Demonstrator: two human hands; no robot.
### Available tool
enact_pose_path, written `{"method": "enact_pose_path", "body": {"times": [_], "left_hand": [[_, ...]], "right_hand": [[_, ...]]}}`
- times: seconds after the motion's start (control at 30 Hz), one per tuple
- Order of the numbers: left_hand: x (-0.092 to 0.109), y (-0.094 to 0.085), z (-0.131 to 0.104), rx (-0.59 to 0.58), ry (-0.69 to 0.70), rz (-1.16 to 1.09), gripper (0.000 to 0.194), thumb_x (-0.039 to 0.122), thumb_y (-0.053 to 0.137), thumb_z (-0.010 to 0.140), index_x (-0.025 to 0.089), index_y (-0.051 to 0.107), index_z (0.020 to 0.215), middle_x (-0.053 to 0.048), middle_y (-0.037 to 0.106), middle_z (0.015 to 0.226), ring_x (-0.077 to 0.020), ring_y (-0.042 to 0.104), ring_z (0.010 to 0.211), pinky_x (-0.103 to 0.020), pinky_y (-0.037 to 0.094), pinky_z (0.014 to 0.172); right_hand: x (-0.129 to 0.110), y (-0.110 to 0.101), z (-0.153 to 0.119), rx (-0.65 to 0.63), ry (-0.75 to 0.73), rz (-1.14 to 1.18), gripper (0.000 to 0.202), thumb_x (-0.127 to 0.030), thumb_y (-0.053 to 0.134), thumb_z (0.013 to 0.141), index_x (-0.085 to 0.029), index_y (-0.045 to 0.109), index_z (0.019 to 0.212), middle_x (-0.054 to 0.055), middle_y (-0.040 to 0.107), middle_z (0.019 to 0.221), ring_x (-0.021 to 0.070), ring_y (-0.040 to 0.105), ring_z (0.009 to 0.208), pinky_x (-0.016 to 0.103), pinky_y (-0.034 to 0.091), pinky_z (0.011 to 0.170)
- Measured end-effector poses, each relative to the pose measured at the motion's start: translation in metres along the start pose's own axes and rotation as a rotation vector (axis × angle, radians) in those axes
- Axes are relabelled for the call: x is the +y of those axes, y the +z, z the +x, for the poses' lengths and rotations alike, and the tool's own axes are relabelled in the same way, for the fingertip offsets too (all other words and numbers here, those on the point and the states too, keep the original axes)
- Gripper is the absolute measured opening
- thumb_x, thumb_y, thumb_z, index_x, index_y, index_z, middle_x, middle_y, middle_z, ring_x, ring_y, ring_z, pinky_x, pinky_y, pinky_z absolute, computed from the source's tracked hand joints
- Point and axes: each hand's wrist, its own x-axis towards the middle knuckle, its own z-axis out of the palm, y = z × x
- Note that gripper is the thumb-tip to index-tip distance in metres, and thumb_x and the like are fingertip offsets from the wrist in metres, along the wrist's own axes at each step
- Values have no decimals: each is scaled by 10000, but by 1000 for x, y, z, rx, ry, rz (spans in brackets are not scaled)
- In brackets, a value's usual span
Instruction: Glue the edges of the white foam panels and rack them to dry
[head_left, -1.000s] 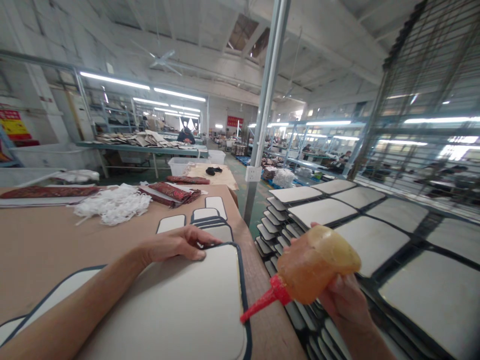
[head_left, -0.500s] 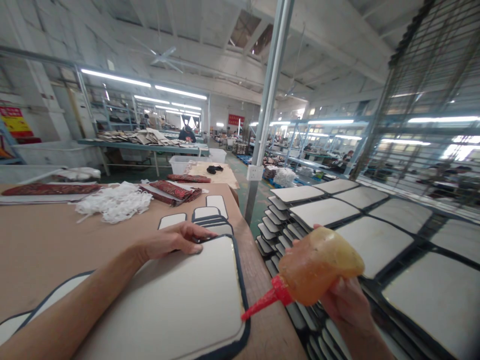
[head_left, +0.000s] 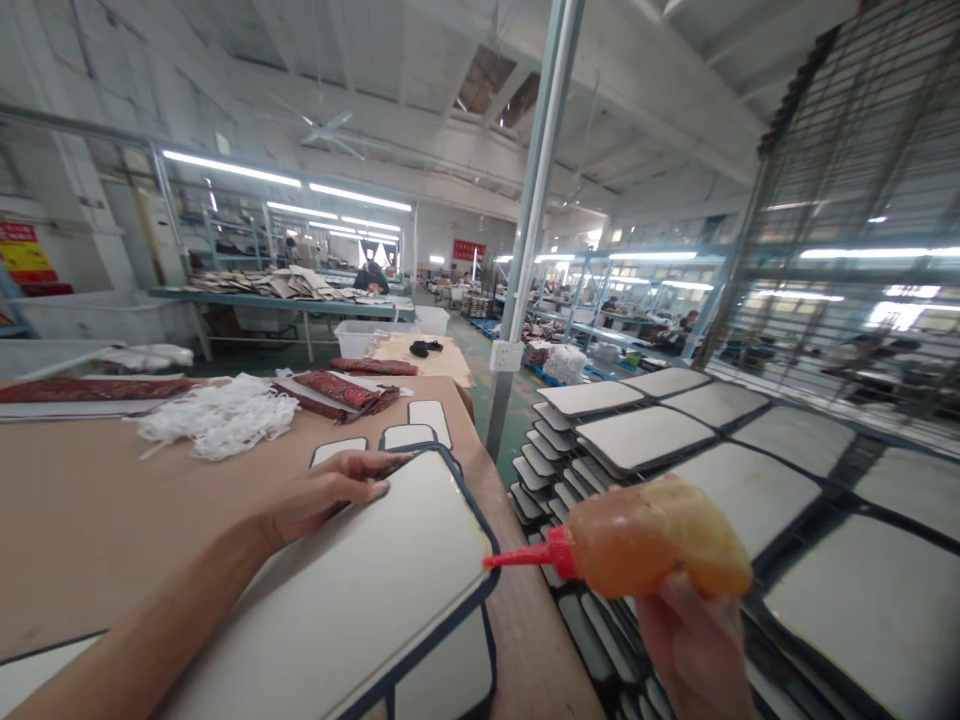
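My left hand (head_left: 322, 495) pinches the far edge of a white panel (head_left: 352, 590) with a dark border, thumb on top and fingers underneath. The panel is turned at an angle over another dark-edged panel (head_left: 446, 660). In my right hand (head_left: 694, 635) is a squeeze bottle (head_left: 660, 540) of amber liquid, lying nearly level. Its red nozzle (head_left: 525, 556) points left, with the tip at the panel's right corner. A thin yellowish, shiny line runs along the panel's right edge. Smaller dark-edged panels (head_left: 409, 436) lie beyond my left hand.
On the brown table (head_left: 187, 520) are a heap of white strips (head_left: 221, 415) and folded red patterned fabric (head_left: 341, 392). To the right stand racks of stacked white panels (head_left: 750, 490). A metal post (head_left: 517, 270) with a socket box rises beyond the table corner.
The panel has rotated, its near right corner swinging away from me and uncovering the panel below. The bottle has tipped level, and its nozzle tip is higher in view, still at the panel's edge.
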Motion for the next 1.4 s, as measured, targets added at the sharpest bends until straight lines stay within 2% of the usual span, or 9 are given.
{"method": "enact_pose_path", "body": {"times": [0.2, 0.33, 0.53, 0.73, 0.8, 0.93, 1.13, 1.27, 1.4], "left_hand": [[-7, -4, 6, 99, 19, -74, 619, 166, 790, 658, 205, 620, 1252, -114, 750, 1028, -247, 723, 820, -278, 576, 678], [-9, 4, 9, 171, 41, -85, 652, 178, 814, 631, 187, 616, 1253, -101, 761, 980, -236, 726, 767, -267, 581, 638], [-16, 9, 11, 170, 76, -85, 655, 186, 806, 653, 208, 594, 1273, -81, 768, 943, -218, 728, 745, -246, 575, 617], [-21, 13, 12, 208, 75, -139, 613, 168, 805, 655, 219, 613, 1234, -65, 771, 902, -203, 727, 729, -246, 577, 634], [-21, 14, 12, 225, 72, -152, 608, 167, 807, 653, 213, 612, 1227, -63, 771, 893, -196, 725, 721, -241, 577, 629], [-21, 16, 13, 234, 71, -162, 611, 164, 816, 645, 200, 606, 1218, -54, 770, 872, -182, 722, 709, -229, 574, 626], [-23, 13, 15, 229, 75, -176, 605, 168, 824, 634, 192, 615, 1202, -49, 765, 829, -183, 721, 697, -230, 573, 611], [-23, 12, 16, 242, 76, -183, 593, 156, 812, 644, 187, 616, 1203, -48, 762, 816, -184, 721, 686, -230, 573, 602], [-24, 10, 17, 232, 78, -184, 584, 139, 798, 653, 192, 617, 1205, -43, 762, 824, -181, 720, 675, -227, 573, 592]], "right_hand": [[6, 5, -1, 150, -79, -20, 737, -355, 851, 565, -267, 588, 1247, 106, 672, 1185, 295, 668, 976, 406, 573, 774], [10, 6, -1, 165, -122, -46, 714, -343, 823, 608, -266, 562, 1268, 93, 646, 1238, 280, 645, 1026, 402, 544, 836], [14, 7, -2, 153, -118, 7, 568, -284, 798, 666, -280, 608, 1201, 24, 716, 1077, 186, 675, 892, 295, 541, 812], [15, 10, 0, 161, -143, 15, 485, -245, 798, 655, -261, 648, 1116, -1, 730, 976, 183, 670, 888, 292, 540, 809], [16, 10, -1, 150, -135, 1, 511, -255, 795, 664, -262, 632, 1148, 10, 728, 1004, 186, 672, 888, 304, 537, 820], [18, 10, -2, 131, -94, -39, 643, -314, 797, 664, -273, 562, 1260, 68, 695, 1136, 260, 664, 975, 405, 549, 821], [19, 13, -3, 80, -73, -52, 749, -353, 795, 663, -276, 487, 1342, 103, 694, 1147, 324, 649, 1037, 473, 553, 824], [19, 12, -5, 48, -57, -38, 786, -349, 796, 666, -294, 450, 1370, 92, 694, 1152, 300, 664, 1007, 445, 561, 820], [20, 7, -7, -46, -24, -15, 774, -315, 778, 705, -322, 414, 1388, 86, 687, 1167, 287, 662, 1012, 454, 551, 840]]}}
